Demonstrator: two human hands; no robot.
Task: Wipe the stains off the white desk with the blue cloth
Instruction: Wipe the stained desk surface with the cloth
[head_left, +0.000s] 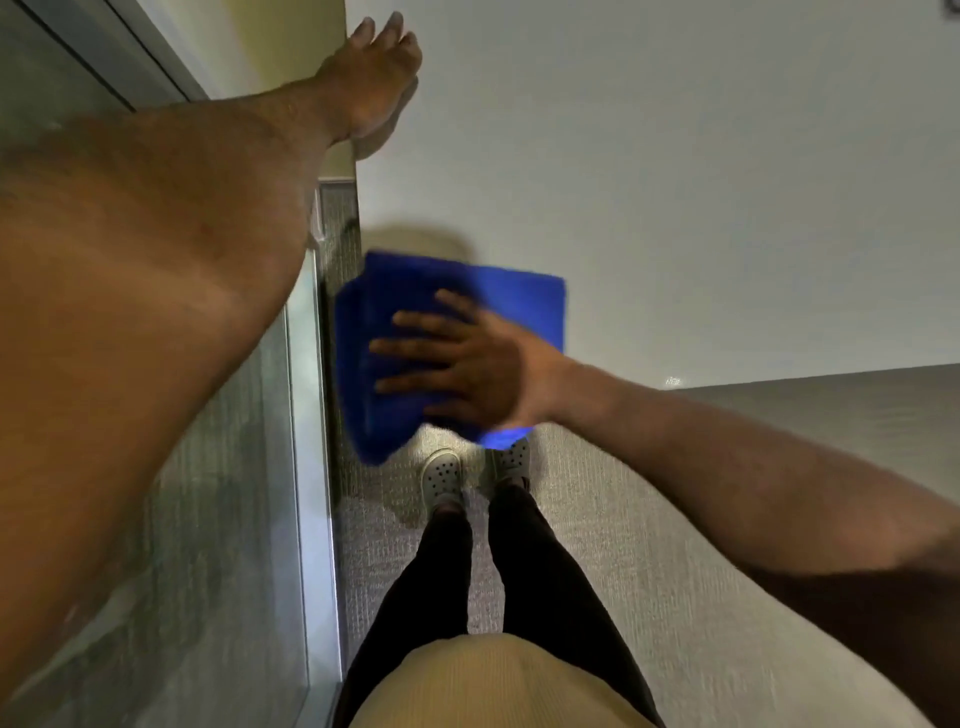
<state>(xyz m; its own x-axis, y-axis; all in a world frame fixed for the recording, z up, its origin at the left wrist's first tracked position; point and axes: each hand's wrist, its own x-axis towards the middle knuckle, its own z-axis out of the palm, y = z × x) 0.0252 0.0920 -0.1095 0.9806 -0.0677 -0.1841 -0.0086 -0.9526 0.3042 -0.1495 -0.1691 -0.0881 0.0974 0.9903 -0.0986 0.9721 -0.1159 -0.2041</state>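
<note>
Head view: right hand (467, 371), fingers splayed, presses the folded blue cloth (452, 338) onto the white desk (675, 182) corner for wiping pressure; left hand (371, 85), fingers loosely curled, braces the desk's far edge.

Both hands (467, 364) (left (371, 78) farther) flat, fingers spread

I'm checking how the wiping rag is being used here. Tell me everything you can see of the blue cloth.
The blue cloth is a deep, saturated blue and looks like soft, plush fabric. It appears folded into a rough rectangle with layered edges at its left side. It lies at the near left corner of the white desk, its left and lower parts hanging past the edges. The right hand presses flat on it, fingers spread. Its edges are blurred; any dirt on it cannot be made out.
</note>
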